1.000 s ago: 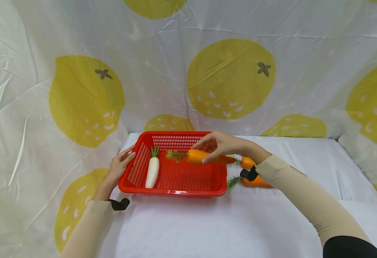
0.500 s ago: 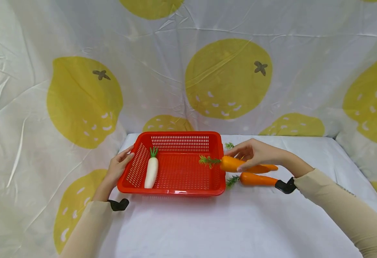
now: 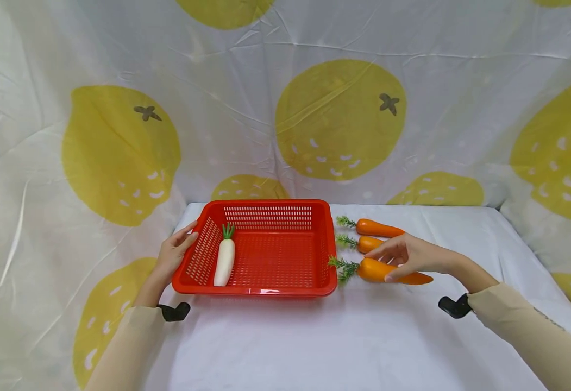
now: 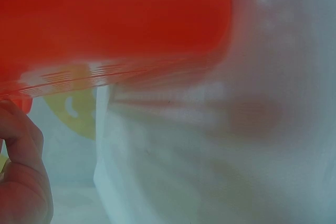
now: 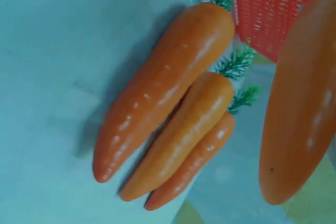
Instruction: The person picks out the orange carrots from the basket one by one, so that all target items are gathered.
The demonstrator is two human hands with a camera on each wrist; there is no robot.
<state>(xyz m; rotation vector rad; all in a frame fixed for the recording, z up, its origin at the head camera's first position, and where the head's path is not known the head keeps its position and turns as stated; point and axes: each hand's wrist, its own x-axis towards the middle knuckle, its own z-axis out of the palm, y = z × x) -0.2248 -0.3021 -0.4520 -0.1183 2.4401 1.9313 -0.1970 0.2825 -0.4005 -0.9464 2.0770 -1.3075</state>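
My left hand (image 3: 171, 255) grips the left rim of a red plastic basket (image 3: 285, 292). In the left wrist view, curled fingers (image 4: 23, 145) show beside the basket's side. A white radish (image 3: 224, 262) with green leaves lies in the basket's left part. Right of the basket, my right hand (image 3: 419, 254) pinches an orange carrot (image 3: 374, 270) from above, its leafy top toward the basket. The right wrist view has this carrot (image 5: 299, 114) above the table, apart from three carrots lying side by side, the nearest (image 5: 163, 90) largely covered in the head view.
Behind the held carrot lie the middle carrot (image 3: 367, 244) and the back carrot (image 3: 378, 228), leaves toward the basket. White cloth (image 3: 275, 347) covers the table. A lemon-print curtain (image 3: 246, 108) hangs behind and at the sides.
My right hand has carried the carrot from over the basket to the right, and lower toward the carrots on the table. The left hand has stayed on the basket's rim.
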